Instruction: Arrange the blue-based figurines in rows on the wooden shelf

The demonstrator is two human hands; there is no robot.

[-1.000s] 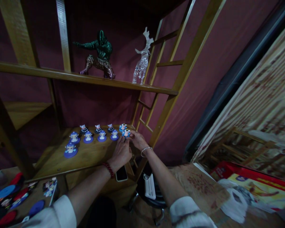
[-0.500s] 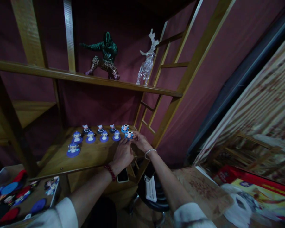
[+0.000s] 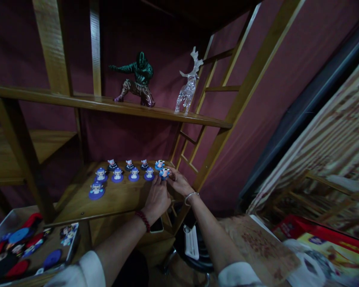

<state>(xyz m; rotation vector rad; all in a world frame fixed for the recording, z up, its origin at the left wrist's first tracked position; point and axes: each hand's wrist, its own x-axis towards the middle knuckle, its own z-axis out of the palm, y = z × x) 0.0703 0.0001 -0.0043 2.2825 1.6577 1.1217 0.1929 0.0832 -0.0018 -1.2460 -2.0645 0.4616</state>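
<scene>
Both my hands meet at the right end of the lower wooden shelf (image 3: 119,205). Between their fingertips is a small blue-based figurine (image 3: 164,173), low over the shelf or touching it; I cannot tell which. My right hand (image 3: 179,182) grips its right side, and my left hand (image 3: 159,196) has its fingers closed against the front. Just behind stands a similar blue figurine (image 3: 159,164). To the left, several purple-based figurines (image 3: 117,174) stand in a row, with one purple figurine (image 3: 96,190) in front. Dark-based figurines (image 3: 129,165) line the back.
An open box (image 3: 73,249) of loose figurines and discs sits at lower left. Above, a green figure statue (image 3: 140,75) and a clear deer (image 3: 187,87) stand on the upper shelf (image 3: 164,114). Slatted wooden posts border the right. A phone (image 3: 157,226) lies below my left wrist.
The whole view has shifted slightly, so the shelves sit a little lower and further right. Both hands keep the same hold on the blue figurine.
</scene>
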